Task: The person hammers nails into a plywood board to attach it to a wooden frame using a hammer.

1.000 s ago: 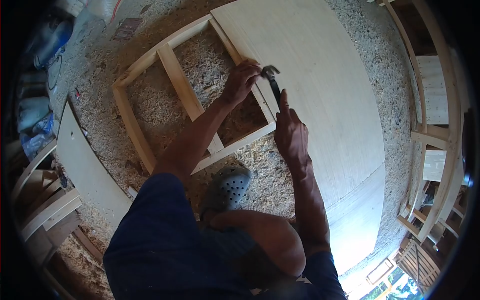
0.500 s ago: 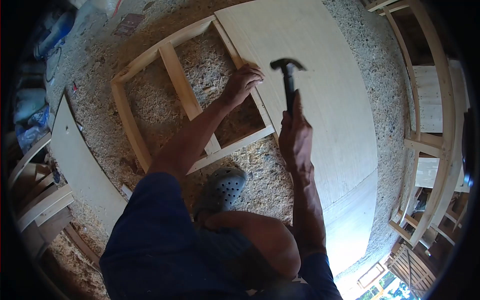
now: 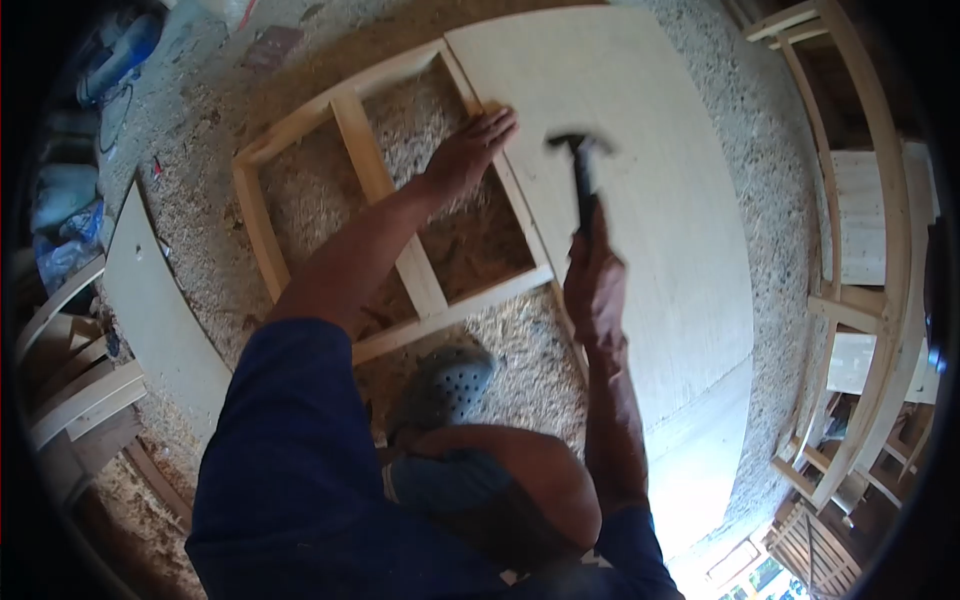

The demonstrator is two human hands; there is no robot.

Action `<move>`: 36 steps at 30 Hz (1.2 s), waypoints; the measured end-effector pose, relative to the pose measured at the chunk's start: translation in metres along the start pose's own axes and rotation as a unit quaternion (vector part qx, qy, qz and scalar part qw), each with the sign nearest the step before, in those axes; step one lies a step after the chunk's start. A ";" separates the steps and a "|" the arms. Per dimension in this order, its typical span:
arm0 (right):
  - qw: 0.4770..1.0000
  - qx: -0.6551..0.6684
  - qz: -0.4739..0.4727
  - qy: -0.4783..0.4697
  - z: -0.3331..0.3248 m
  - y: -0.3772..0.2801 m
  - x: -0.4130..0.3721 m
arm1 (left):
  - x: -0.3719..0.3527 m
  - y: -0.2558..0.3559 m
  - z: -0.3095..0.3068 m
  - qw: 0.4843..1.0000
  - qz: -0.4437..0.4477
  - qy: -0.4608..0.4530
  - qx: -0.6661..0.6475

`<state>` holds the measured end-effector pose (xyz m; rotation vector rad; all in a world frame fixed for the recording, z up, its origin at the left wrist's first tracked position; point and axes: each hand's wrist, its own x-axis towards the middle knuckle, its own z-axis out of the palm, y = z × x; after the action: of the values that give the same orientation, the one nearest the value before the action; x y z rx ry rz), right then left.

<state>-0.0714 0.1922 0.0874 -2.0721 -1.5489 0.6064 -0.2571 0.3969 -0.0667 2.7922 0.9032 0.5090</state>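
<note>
A claw hammer (image 3: 585, 185), slightly blurred, points away from me over the pale plywood sheet (image 3: 665, 260). My right hand (image 3: 595, 285) is closed around its handle, above the sheet. My left hand (image 3: 468, 155) lies with fingers stretched out across the near side rail of a wooden frame (image 3: 362, 150), its fingertips reaching the plywood's edge. I see nothing gripped in it, though the underside of the fingers is hidden. The frame has a crossbar and lies on the ground against the sheet's left edge.
Wood shavings cover the ground (image 3: 530, 335). My foot in a grey clog (image 3: 455, 385) is beside the frame. A narrow thin board (image 3: 165, 300) and plastic bags (image 3: 70, 240) lie at left. Wooden framework (image 3: 890, 230) stands along the right.
My left hand has shifted slightly left and its bent fingers have straightened over the rail. The hammer has moved slightly right and down, still in my right hand. The view has shifted slightly.
</note>
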 end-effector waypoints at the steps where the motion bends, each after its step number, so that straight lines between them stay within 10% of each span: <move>1: 0.995 0.053 -0.021 0.080 -0.018 -0.029 -0.004 | -0.004 0.006 0.006 1.000 0.008 0.008 -0.005; 5: 0.906 0.224 -0.184 0.307 -0.052 -0.081 0.005 | -0.002 0.002 0.010 0.999 0.023 0.040 0.007; 9: 0.987 -0.104 -0.085 0.086 0.034 0.053 -0.020 | 0.001 0.002 0.006 0.999 0.016 0.031 -0.025; 12: 0.998 -0.061 -0.020 -0.005 0.015 0.040 -0.003 | -0.001 -0.004 0.015 0.998 0.012 0.037 -0.046; 17: 0.917 0.189 -0.190 0.296 -0.026 -0.043 -0.002 | 0.002 -0.001 0.013 0.999 0.021 0.024 -0.016; 23: 0.989 -0.114 0.039 -0.081 0.019 0.029 -0.004 | 0.004 0.006 0.001 0.999 0.006 0.017 -0.047; 26: 0.997 0.055 0.017 0.054 -0.004 -0.016 -0.004 | -0.001 0.012 0.008 0.998 -0.023 -0.025 -0.043; 29: 0.956 0.041 -0.198 0.214 0.021 0.024 -0.014 | 0.003 0.001 0.008 0.998 0.000 0.019 -0.061; 32: 0.990 -0.134 -0.025 -0.033 0.028 0.043 -0.009 | 0.004 0.001 0.009 0.997 0.014 0.042 -0.060; 36: 0.998 0.024 0.040 0.031 -0.004 0.023 -0.028 | 0.004 0.002 0.002 0.999 0.012 0.010 -0.030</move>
<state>-0.0597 0.1590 0.0783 -2.1047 -1.4095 0.5950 -0.2523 0.3972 -0.0665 2.7521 0.8465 0.5578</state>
